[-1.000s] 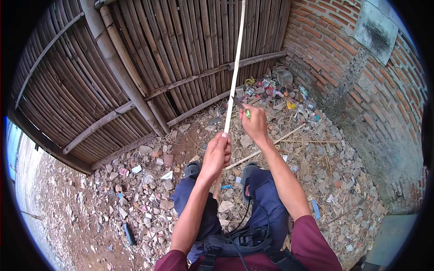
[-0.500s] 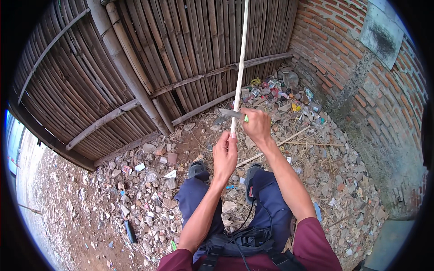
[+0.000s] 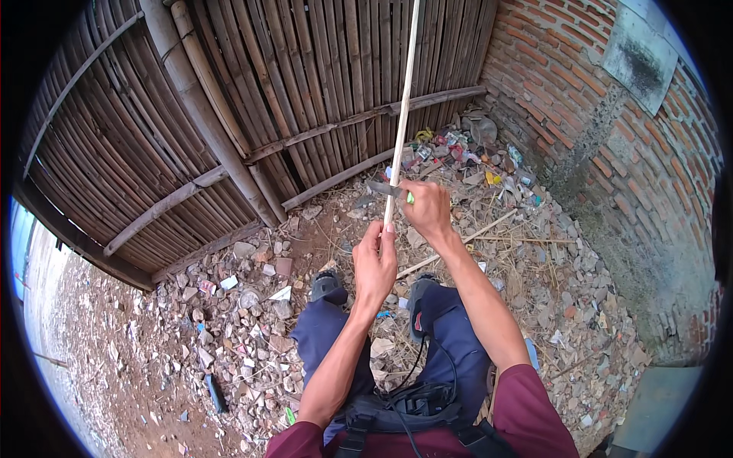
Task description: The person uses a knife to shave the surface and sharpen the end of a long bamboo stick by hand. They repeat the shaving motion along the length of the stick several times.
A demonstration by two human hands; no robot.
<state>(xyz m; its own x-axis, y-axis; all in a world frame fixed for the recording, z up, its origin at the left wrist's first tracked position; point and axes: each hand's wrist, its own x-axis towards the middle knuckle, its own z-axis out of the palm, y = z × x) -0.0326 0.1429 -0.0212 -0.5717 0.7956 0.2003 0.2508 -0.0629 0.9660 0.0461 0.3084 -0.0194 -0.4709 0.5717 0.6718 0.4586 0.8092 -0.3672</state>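
A long pale strip of bamboo or wood (image 3: 402, 126) rises from my hands past the top edge of the view. Its near end sits pinched between the thumb and fingers of my left hand (image 3: 375, 263). My right hand (image 3: 427, 210) is wrapped round the green handle of a knife (image 3: 385, 188). The knife's dark blade lies across the strip, touching it a little beyond my left fingers. Most of the handle is hidden in my right fist.
A bamboo slat fence (image 3: 321, 91) stands ahead and left, meeting a brick wall (image 3: 565, 84) on the right. Stones and litter (image 3: 466, 145) cover the ground. A thin stick (image 3: 458, 244) lies beyond my shoes (image 3: 328, 286). A grey panel (image 3: 657, 408) is at lower right.
The view has shifted slightly, so the scene sits a little further left. Both hands keep their holds, and the blade remains across the strip at nearly the same spot.
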